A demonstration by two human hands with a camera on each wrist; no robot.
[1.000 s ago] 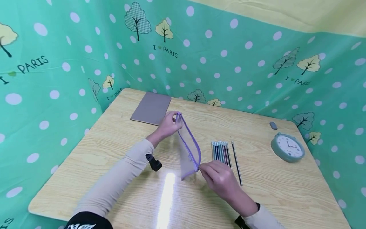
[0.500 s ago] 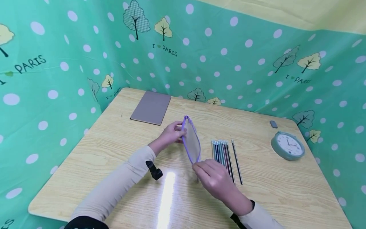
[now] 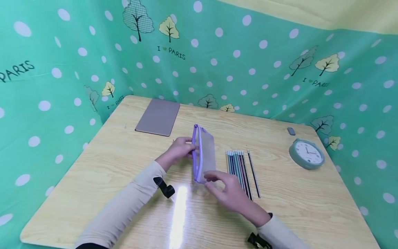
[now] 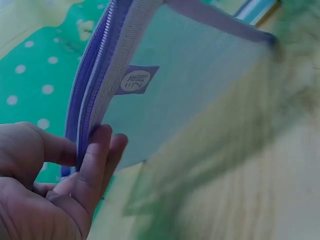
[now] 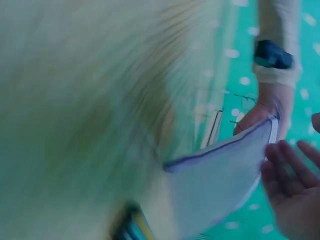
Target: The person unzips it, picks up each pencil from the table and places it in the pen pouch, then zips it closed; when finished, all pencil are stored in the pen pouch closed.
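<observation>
Wooden table (image 3: 280, 207), dotted curtain (image 3: 264, 65) behind. Left hand (image 3: 179, 149) pinches the pouch (image 3: 209, 152) by its zip (image 4: 92, 75), left of the pencils (image 3: 235, 164); right hand's (image 3: 230, 192) loose by the near corner, contact unclear. I'd hold that edge taut so it won't fold.

Head camera: above the table (image 3: 311, 193), facing forward and down; left wrist camera: close to the pouch (image 4: 185, 75); right wrist camera: tilted, farther from it; all three views share the pouch.
</observation>
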